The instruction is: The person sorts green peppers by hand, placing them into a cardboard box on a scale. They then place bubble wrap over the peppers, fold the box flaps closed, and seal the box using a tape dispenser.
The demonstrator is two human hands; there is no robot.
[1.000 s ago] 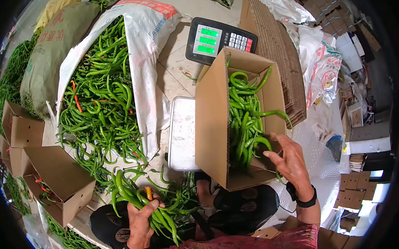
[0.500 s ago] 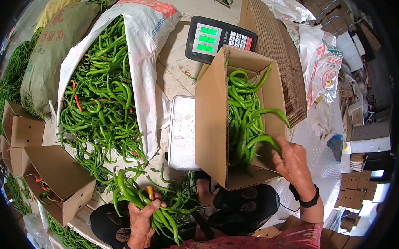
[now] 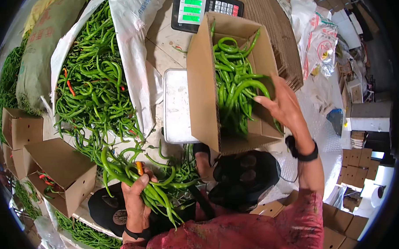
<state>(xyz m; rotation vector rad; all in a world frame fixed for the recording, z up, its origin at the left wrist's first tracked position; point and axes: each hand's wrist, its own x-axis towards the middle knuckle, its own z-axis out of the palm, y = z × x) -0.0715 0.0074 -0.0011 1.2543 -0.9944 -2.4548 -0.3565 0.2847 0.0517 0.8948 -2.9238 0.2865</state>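
Note:
My left hand (image 3: 136, 205) is wrapped round a bunch of long green peppers (image 3: 155, 195), with one orange pepper (image 3: 139, 168) by the thumb. My right hand (image 3: 283, 102) is at the right wall of an open cardboard box (image 3: 201, 89), thumb apart from the fingers, by a curved green pepper (image 3: 252, 83). Whether it touches that pepper I cannot tell. More green peppers (image 3: 234, 66) lie inside the box. Under the box's left side is a white scale plate (image 3: 175, 106). The scale's display (image 3: 192, 9) glows green behind the box.
An open white sack (image 3: 136, 56) spills green peppers (image 3: 93, 90) at the left. A small open box (image 3: 62, 163) stands at the lower left. Flat cardboard sheets (image 3: 264, 21) lie stacked behind the box, and bubble wrap (image 3: 319, 150) is at the right.
My right hand has moved up along the box's right side, and the curved pepper by it now lies further up. The view has shifted downward. My left hand still holds its bunch.

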